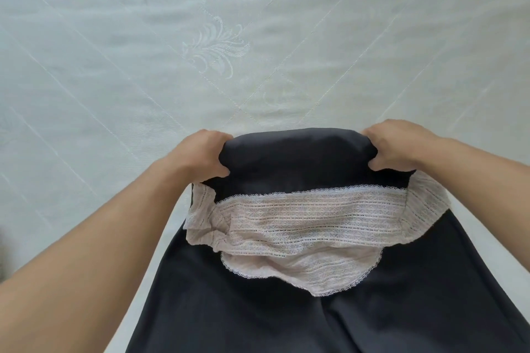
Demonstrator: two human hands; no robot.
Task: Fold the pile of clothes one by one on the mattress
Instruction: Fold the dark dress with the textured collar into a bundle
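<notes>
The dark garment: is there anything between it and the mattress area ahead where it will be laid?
Nothing visible. Left hand and right hand grip the dark garment at its far edge; the mattress ahead shows only quilted fabric.

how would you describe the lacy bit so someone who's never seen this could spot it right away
Start at the pale quilted mattress, then find the dark garment near its lower edge, gripped at its top corners by the left hand and right hand. Just below the hands lies the lace band, the only pale, patterned, scallop-edged fabric on plain dark cloth.
</notes>
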